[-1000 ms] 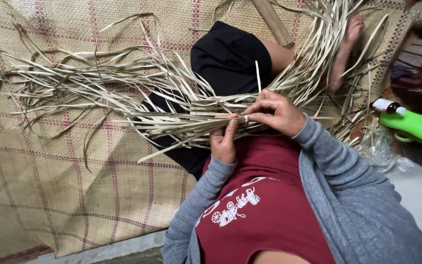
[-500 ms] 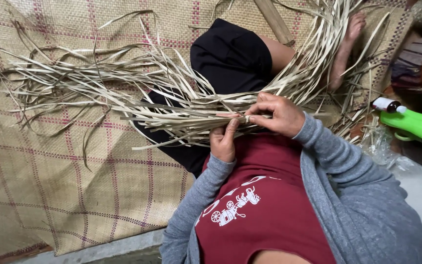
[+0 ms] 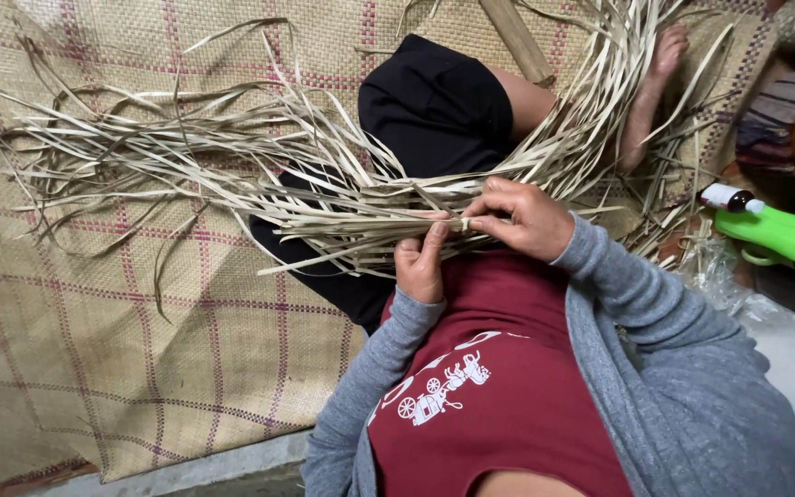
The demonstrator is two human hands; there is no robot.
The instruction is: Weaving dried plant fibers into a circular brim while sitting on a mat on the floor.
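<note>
A bundle of long dry pale leaf strips (image 3: 232, 189) lies across my lap and fans out to the left and up to the right. My left hand (image 3: 420, 262) grips the gathered strips from below, thumb up against them. My right hand (image 3: 522, 216) pinches one narrow strip at the same spot, fingertips meeting the left thumb. Both hands sit just above my red shirt. My black-clad leg and bare foot (image 3: 660, 64) stretch out under the strips.
A woven straw mat (image 3: 121, 350) with pink checked lines covers the floor. A wooden stick (image 3: 517, 37) lies at the top. At the right stand a green plastic object (image 3: 784, 237), a small brown bottle (image 3: 727, 197) and crumpled clear plastic (image 3: 715, 271).
The loose strip ends on the left have shifted slightly upward. Both hands stay at the same spot, with the right fingers slightly readjusted on the strip.
</note>
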